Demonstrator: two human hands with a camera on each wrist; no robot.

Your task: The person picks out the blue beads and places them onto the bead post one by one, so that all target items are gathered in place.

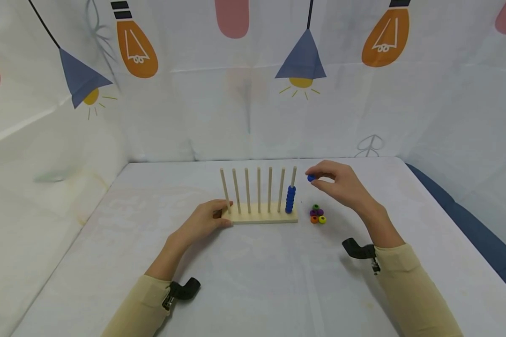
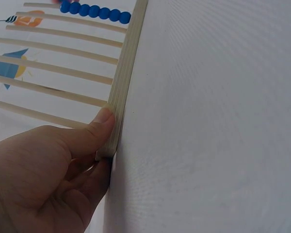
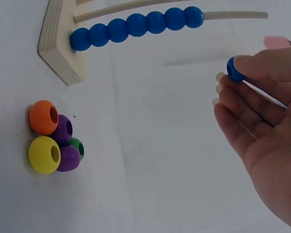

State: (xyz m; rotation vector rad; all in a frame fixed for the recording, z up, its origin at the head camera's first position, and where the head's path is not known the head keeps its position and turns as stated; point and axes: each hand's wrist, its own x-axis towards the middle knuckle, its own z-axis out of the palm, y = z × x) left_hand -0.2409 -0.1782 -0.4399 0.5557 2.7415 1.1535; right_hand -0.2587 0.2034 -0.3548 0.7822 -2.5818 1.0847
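A wooden peg rack (image 1: 261,218) with several upright pegs stands on the table. My left hand (image 1: 203,219) grips its left end, the thumb on the front of the base (image 2: 123,92) in the left wrist view. On the rightmost peg sits a stack of blue beads (image 1: 290,200), with the peg's top bare above them. My right hand (image 1: 341,185) pinches a single blue bead (image 3: 235,69) between thumb and fingertips. It is held up to the right of that peg's top, apart from it. The other pegs carry no beads.
Right of the rack lies a small cluster of loose beads: an orange bead (image 3: 42,118), a yellow bead (image 3: 43,155), a green bead (image 3: 77,147) and two purple ones. A white cloth covers the table (image 1: 253,281); a printed curtain (image 1: 219,112) hangs behind it.
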